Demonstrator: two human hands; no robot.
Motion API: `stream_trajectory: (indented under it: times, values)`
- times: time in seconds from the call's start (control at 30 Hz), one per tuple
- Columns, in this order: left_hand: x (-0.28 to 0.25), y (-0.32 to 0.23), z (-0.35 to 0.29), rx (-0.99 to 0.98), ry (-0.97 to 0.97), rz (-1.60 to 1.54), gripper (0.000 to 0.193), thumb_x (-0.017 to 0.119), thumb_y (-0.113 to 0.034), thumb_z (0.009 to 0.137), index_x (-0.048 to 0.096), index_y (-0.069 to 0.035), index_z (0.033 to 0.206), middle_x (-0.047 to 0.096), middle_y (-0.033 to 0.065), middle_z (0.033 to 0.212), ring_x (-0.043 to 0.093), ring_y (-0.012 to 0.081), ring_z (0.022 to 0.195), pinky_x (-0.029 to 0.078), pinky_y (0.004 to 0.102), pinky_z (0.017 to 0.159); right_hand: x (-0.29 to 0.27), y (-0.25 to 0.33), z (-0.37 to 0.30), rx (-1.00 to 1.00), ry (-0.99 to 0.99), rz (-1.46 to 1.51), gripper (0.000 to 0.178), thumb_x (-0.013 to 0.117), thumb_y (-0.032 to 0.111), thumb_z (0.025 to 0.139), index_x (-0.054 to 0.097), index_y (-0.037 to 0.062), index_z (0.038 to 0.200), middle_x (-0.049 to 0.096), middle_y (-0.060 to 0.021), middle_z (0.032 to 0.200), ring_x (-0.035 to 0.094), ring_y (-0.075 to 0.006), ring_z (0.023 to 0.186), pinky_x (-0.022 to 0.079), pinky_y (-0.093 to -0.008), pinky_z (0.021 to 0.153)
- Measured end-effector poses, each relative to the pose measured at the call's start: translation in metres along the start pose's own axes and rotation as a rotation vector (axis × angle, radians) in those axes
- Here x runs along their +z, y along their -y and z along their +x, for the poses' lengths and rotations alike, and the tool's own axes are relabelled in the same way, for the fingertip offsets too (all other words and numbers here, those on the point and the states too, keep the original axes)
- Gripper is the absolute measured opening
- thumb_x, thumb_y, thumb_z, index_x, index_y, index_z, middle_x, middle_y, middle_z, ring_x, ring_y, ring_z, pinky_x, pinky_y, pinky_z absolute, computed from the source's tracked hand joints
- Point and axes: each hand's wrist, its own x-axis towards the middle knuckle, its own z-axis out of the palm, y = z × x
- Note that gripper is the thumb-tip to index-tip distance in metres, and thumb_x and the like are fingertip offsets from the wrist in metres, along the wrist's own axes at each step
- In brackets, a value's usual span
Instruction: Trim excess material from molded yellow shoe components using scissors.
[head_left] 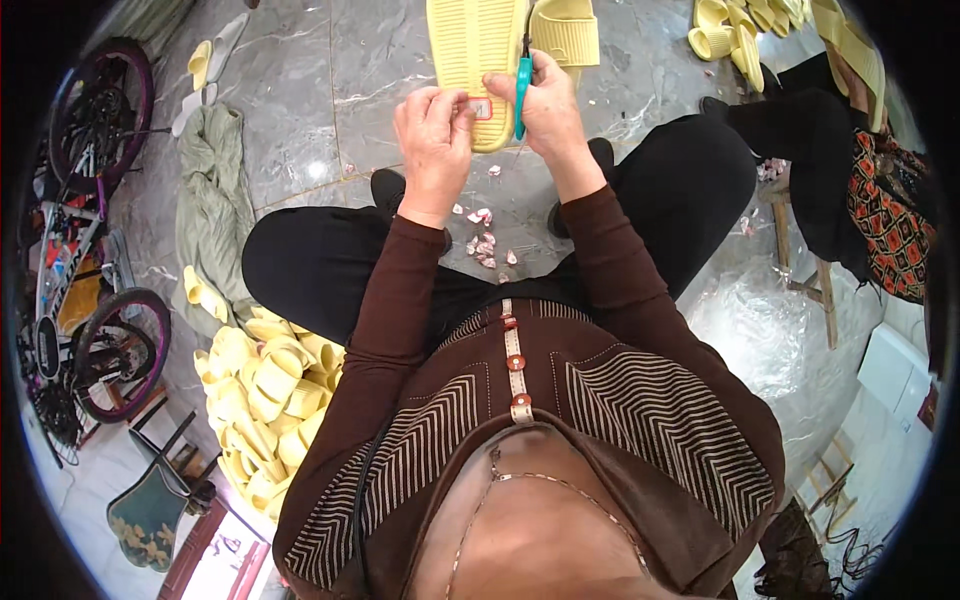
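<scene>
A yellow slipper (465,45) is held sole up in front of me, its ribbed underside showing. A small red-bordered sticker (481,108) lies on the heel end. My left hand (435,145) is closed, thumb and fingers pinched at the sticker's left edge over the sole. In my right hand (552,110) is a pair of teal-handled snips (523,85), dark blades pointing away from me. The right thumb rests on the sole next to the sticker. Just right of it is a second yellow slipper (566,38), strap side showing.
Many yellow slippers (270,400) are heaped at my left. More slippers (735,35) lie at the far right, near another person's dark-clad leg (800,140). Scraps (484,245) litter the tiled floor between my feet. A bicycle (90,240) and a greenish garment (213,190) are at left.
</scene>
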Motion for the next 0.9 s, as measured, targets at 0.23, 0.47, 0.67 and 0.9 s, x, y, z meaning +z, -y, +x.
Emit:
stream_trajectory:
  times: [0.23, 0.47, 0.67, 0.9]
  values:
    - [-0.003, 0.0, -0.005, 0.011, -0.024, -0.023, 0.016, 0.064, -0.008, 0.072, 0.061, -0.011, 0.087, 0.052, 0.0046, 0.086, 0.047, 0.0226, 0.081, 0.036, 0.0348, 0.072, 0.002, -0.001, -0.003, -0.03, 0.023, -0.092, 0.032, 0.068, 0.007, 0.069, 0.052, -0.0055, 0.094, 0.061, -0.0093, 0.084, 0.058, -0.0121, 0.071, 0.048, -0.0244, 0.065]
    - [-0.004, -0.003, -0.006, 0.066, -0.008, -0.027, 0.017, 0.063, -0.008, 0.07, 0.062, -0.013, 0.086, 0.052, 0.0035, 0.085, 0.047, 0.0225, 0.081, 0.035, 0.0351, 0.07, 0.003, -0.001, -0.005, -0.05, 0.048, -0.234, 0.031, 0.069, 0.01, 0.069, 0.054, -0.0047, 0.091, 0.059, -0.0064, 0.079, 0.056, -0.0099, 0.068, 0.046, -0.023, 0.061]
    - [-0.008, -0.005, -0.005, 0.039, 0.072, -0.036, 0.015, 0.063, -0.004, 0.069, 0.06, -0.009, 0.082, 0.053, 0.0046, 0.082, 0.047, 0.0238, 0.078, 0.036, 0.0348, 0.07, 0.001, -0.002, -0.007, -0.073, 0.058, -0.333, 0.029, 0.068, 0.012, 0.068, 0.055, -0.0041, 0.087, 0.057, -0.0038, 0.073, 0.053, -0.0082, 0.064, 0.045, -0.0225, 0.058]
    - [-0.004, 0.009, -0.01, 0.005, 0.113, -0.138, 0.013, 0.062, -0.001, 0.069, 0.057, -0.008, 0.079, 0.052, 0.0049, 0.079, 0.048, 0.0238, 0.075, 0.037, 0.0342, 0.067, -0.003, -0.008, -0.003, -0.061, 0.055, -0.372, 0.028, 0.068, 0.014, 0.065, 0.056, -0.0035, 0.084, 0.056, -0.0024, 0.068, 0.05, -0.0076, 0.06, 0.042, -0.0222, 0.054]
